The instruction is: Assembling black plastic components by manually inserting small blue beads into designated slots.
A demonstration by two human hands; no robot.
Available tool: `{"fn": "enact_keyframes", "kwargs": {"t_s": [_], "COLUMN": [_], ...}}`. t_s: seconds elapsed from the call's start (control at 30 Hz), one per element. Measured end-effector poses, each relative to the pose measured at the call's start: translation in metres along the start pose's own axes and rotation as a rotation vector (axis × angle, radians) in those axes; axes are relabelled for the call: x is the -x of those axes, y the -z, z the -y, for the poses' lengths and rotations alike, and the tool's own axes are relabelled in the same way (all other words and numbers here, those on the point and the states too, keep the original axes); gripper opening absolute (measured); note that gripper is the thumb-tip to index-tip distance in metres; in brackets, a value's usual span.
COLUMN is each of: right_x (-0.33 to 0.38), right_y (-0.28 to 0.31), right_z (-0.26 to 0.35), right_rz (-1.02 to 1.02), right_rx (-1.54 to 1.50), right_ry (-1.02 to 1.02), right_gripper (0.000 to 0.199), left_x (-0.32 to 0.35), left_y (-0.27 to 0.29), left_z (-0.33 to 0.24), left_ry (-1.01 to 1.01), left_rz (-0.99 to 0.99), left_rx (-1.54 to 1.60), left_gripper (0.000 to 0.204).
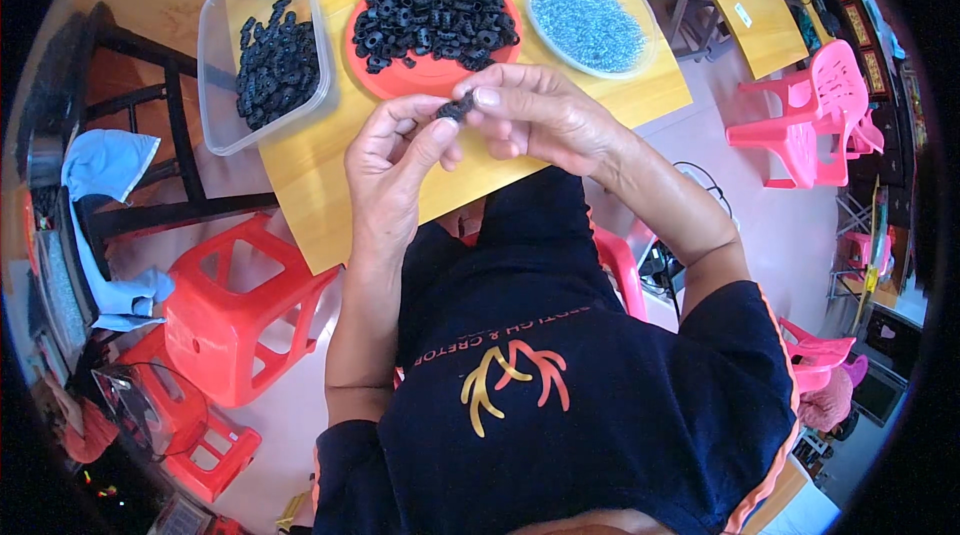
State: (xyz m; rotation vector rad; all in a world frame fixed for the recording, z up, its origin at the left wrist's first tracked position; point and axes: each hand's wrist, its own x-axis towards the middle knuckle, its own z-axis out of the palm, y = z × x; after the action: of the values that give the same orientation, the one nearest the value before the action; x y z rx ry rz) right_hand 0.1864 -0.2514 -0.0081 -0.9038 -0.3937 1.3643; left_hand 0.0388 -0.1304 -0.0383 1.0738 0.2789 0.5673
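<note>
My left hand [395, 160] and right hand [535, 115] meet over the yellow table [330, 170], both pinching one small black part [455, 109] at the fingertips, just in front of the red plate [400, 75] heaped with more.

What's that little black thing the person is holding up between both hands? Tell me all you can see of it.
The small black piece looks like rubber or plastic, dark and matt, seemingly the same kind as the ring-shaped parts heaped on the orange plate behind it. It is pinched between the fingertips of the left hand and the right hand, held in the air above the yellow table. Fingers hide most of it, so its exact shape is unclear.
</note>
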Motion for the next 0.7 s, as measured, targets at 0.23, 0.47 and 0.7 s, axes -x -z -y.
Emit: {"fn": "enact_keyframes", "kwargs": {"t_s": [0.23, 0.47, 0.7], "right_x": [0.0, 0.003, 0.008], "right_y": [0.002, -0.004, -0.011], "right_z": [0.001, 0.004, 0.001], "right_rz": [0.069, -0.031, -0.152], "right_rx": [-0.166, -0.034, 0.439], "right_ry": [-0.072, -0.028, 0.202], "right_gripper": [0.02, 0.018, 0.017], "left_x": [0.002, 0.005, 0.006], "left_y": [-0.006, -0.005, -0.005], "left_z": [-0.008, -0.011, -0.009], "left_ry": [-0.039, -0.055, -0.063], "left_rz": [0.0, -0.003, 0.018], "left_rx": [-0.039, -0.175, -0.2], "left_gripper": [0.016, 0.015, 0.014]}}
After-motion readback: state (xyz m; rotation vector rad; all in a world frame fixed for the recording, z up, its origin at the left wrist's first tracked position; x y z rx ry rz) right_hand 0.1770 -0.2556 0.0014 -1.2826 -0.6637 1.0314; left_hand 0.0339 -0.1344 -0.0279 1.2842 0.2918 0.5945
